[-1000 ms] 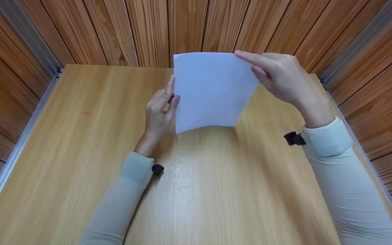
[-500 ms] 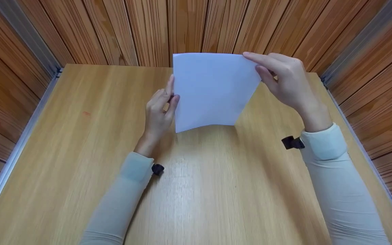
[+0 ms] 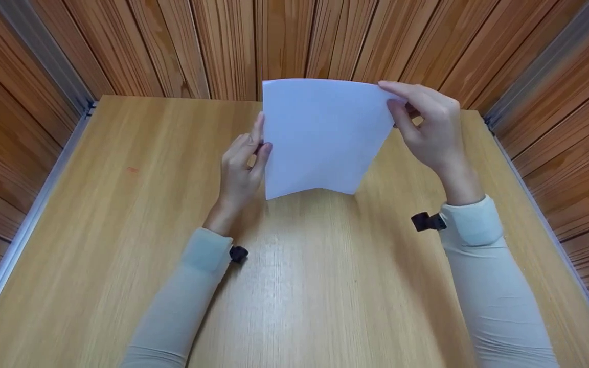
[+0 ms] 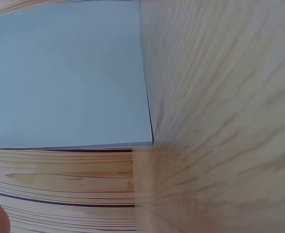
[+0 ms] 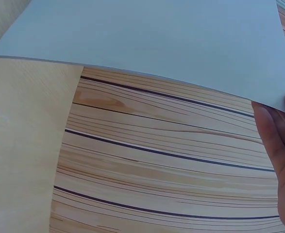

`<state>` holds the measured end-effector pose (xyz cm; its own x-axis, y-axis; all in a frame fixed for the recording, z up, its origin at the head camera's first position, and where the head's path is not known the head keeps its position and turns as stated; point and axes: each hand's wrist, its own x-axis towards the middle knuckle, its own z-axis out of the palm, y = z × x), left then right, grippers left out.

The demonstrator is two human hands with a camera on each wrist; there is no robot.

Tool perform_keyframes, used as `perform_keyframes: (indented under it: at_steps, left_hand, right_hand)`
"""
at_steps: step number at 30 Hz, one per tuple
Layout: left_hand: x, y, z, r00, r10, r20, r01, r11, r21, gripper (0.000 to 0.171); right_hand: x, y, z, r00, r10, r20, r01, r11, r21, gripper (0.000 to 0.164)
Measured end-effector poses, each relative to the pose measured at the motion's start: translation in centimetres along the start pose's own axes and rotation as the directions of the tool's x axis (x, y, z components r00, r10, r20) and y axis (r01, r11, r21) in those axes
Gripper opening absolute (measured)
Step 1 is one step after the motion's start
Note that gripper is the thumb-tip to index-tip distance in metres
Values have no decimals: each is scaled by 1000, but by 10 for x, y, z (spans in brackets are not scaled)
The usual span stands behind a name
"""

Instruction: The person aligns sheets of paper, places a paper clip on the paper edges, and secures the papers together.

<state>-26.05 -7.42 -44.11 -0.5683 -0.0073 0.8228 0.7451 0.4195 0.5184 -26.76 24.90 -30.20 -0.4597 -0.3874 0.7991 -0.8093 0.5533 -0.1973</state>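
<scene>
A white, blank stack of paper [image 3: 320, 138] stands on edge, slightly bowed, towards the back of the table. My left hand [image 3: 241, 163] holds its left edge, thumb on the near face and fingers behind. At the upper right corner, my right hand [image 3: 432, 122] pinches the paper, its index finger along the top edge and its thumb on the near face. In the left wrist view the lower edge of the paper [image 4: 69, 73] meets the tabletop. The right wrist view has the thumb over the corner of the paper [image 5: 157, 39], other fingers behind it.
The light wooden table [image 3: 294, 286] carries a small reddish mark [image 3: 132, 169] at left. Wood-plank walls [image 3: 284, 46] rise at the back and both sides, with grey metal rails along the corners. A small black camera [image 3: 238, 254] sits at the left cuff.
My right hand has slid right along the top edge to the corner, and its forearm has swung left. The paper's right side has shifted slightly. My left hand has stayed in place.
</scene>
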Motion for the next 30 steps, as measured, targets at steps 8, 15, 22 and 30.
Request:
perform_keyframes:
  at_steps: [8, 15, 22, 30]
  left_hand:
    - [-1, -1, 1, 1000, 8, -7, -8, 1000, -5, 50]
    - [0, -2, 2, 999, 33, -30, -33, 999, -7, 48]
    - [-1, -1, 0, 1000, 12, -6, -12, 1000, -1, 49]
    - [-2, 0, -1, 1000, 5, -4, -5, 1000, 9, 49]
  right_hand:
    - [-8, 0, 8, 988, 126, -83, -124, 992, 36, 28]
    - [-11, -3, 17, 967, 202, -153, -186, 976, 113, 26]
    - [-17, -4, 24, 943, 243, -227, -219, 968, 126, 25]
    - [-24, -12, 35, 895, 320, -310, -283, 946, 160, 26]
